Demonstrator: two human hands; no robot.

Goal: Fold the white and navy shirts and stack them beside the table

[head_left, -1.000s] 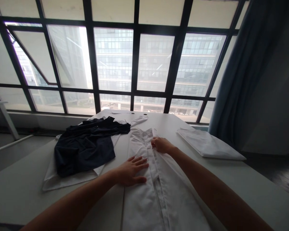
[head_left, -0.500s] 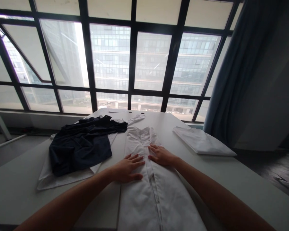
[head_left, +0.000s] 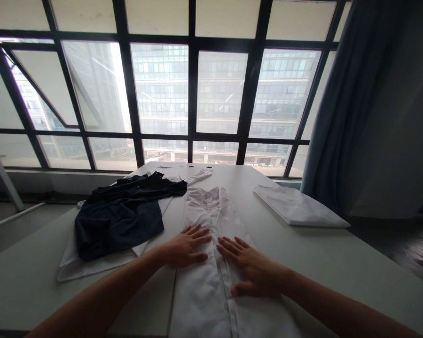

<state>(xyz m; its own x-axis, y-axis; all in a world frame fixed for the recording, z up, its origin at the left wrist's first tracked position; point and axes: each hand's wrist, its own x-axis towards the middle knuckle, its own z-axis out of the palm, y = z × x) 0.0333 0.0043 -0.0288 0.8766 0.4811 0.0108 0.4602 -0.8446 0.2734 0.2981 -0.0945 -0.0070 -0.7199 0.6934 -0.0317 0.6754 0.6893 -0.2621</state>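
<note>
A white button-up shirt [head_left: 211, 220] lies lengthwise on the white table [head_left: 338, 263], folded narrow, collar toward the window. My left hand [head_left: 185, 246] rests flat on its left side, fingers spread and open. My right hand [head_left: 248, 270] lies flat on the shirt just right of the button strip, fingers stretched out, holding nothing. The two hands sit side by side, a small gap between them.
A dark navy garment [head_left: 121, 213] lies crumpled on top of another white cloth [head_left: 81, 265] at the left. A folded white garment [head_left: 298, 206] sits at the right. A large window stands behind the table; a blue curtain [head_left: 341, 117] hangs at right.
My right hand has slid down the shirt from near the collar toward me, opening from a pinch to a flat palm. My left hand has stayed nearly in place.
</note>
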